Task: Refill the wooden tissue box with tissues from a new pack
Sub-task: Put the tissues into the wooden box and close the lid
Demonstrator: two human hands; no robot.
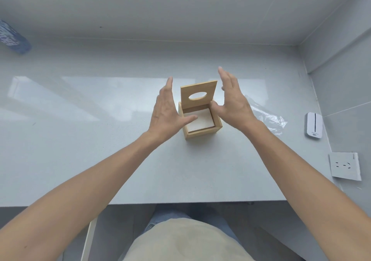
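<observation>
A square wooden tissue box (202,132) stands in the middle of the grey counter. Its hinged lid (198,95), with an oval slot, stands upright at the back. A white stack of tissues (200,122) lies inside the box. My left hand (165,111) hovers open just left of the box, its thumb reaching over the rim above the tissues. My right hand (232,100) hovers open on the right side, thumb near the box's right rim. Neither hand holds anything. An empty clear plastic wrapper (267,118) lies on the counter to the right of the box.
A blue packet (13,38) lies at the far left by the wall. A small white device (313,126) and a wall socket (344,166) sit at the right. The counter's front edge (180,202) runs just above my lap.
</observation>
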